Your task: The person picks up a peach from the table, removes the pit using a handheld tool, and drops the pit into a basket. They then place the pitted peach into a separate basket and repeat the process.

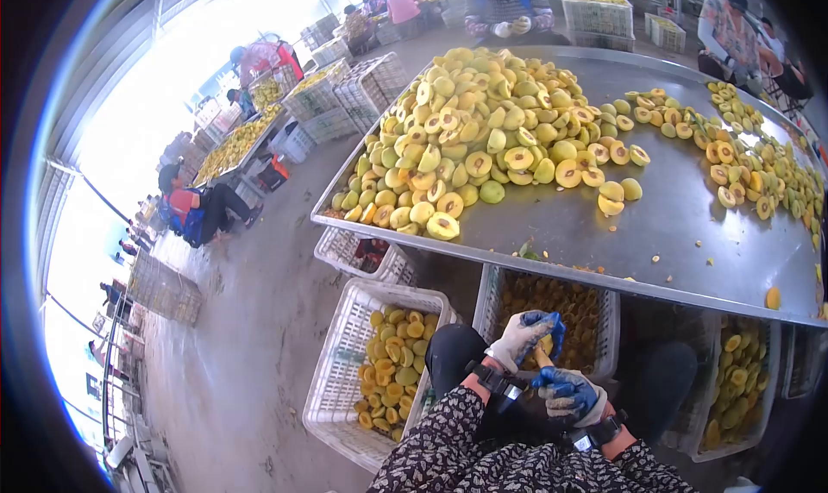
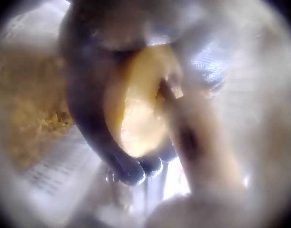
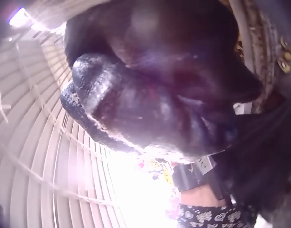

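Observation:
Gripped in my gloved left hand (image 1: 524,339) is a yellow stone-fruit half (image 2: 138,114), with blue-coated fingers curled round it in the left wrist view. My right hand (image 1: 573,396), in a white glove with blue coating, holds a wooden-handled pitting tool (image 2: 202,142). The tool's thin dark metal tip meets the cut side of the fruit. In the right wrist view the curled gloved fingers (image 3: 150,104) fill most of the picture and hide the tool. Both hands are close together above a crate (image 1: 608,338) of brownish pieces.
A metal table (image 1: 552,226) ahead bears a large heap of halved stone fruit (image 1: 483,113). White plastic crates of fruit stand left (image 1: 323,398) and right (image 1: 768,407) of my knees. A person (image 1: 509,10) sits across the table, others further back.

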A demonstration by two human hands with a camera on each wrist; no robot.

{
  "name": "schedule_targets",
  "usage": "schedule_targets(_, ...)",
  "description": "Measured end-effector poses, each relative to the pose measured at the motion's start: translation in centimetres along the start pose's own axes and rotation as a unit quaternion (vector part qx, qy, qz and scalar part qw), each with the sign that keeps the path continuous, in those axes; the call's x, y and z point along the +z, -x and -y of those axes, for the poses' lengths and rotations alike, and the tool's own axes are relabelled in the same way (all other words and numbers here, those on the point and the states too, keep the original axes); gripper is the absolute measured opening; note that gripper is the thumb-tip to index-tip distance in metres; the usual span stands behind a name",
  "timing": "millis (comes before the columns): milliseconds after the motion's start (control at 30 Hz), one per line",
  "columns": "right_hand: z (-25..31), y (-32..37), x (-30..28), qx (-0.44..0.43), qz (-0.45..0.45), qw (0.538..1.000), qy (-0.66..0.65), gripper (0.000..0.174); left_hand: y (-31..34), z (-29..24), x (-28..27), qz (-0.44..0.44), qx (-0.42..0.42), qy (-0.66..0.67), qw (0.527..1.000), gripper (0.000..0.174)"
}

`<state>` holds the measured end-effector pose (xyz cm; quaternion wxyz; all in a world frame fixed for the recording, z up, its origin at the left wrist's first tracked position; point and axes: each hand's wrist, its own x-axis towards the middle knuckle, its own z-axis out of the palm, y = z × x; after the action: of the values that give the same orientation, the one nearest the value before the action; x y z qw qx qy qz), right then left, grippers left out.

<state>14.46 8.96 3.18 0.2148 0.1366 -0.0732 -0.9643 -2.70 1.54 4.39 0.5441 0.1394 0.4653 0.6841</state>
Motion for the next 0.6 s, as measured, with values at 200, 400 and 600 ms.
schedule_targets(200, -0.1, -1.6, 0.4, -0.111, 0.009, 0.994, 0.021, 0.034, -2.4, 0.6, 1.1, -0.234, 0.159, 0.083, 0.956, 0.024)
schedule_targets(400, 1.1, 0.5, 3.4, -0.151, 0.037, 0.976, 0.151, 0.025, -2.4, -0.6, -3.0, -0.15, 0.204, 0.241, 0.937, 0.03)
schedule_targets(600, 2.8, -0.1, -0.5, -0.131, -0.425, 0.406, 0.799, 0.028, 5.7, -5.8, -5.0, -0.267, 0.38, -0.113, 0.879, 0.023)
